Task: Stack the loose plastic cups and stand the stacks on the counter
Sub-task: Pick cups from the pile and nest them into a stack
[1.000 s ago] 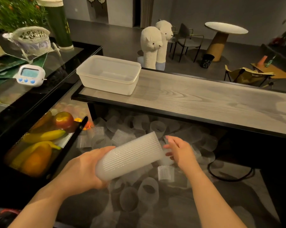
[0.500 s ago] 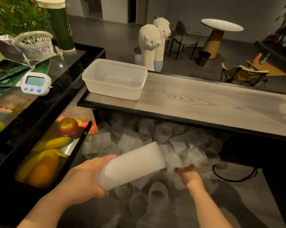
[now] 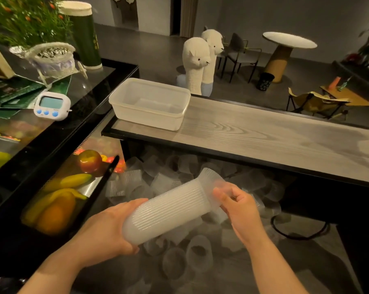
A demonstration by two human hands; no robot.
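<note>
Grey wooden counter (image 3: 264,136) crosses mid-frame, loose cups (image 3: 158,183) heaped below; at lower centre the left hand (image 3: 107,232) grips the tilted stack (image 3: 168,211); the right hand (image 3: 238,206) pinches a cup (image 3: 211,181) at its upper end.

The stack of cups (image 3: 168,211) I hold at centre frame is translucent white with fine ribbing. Upper right, the counter (image 3: 264,134) shows pale grey wood grain edged black; lower left, fruit (image 3: 58,200) glows yellow, orange and red.
</note>
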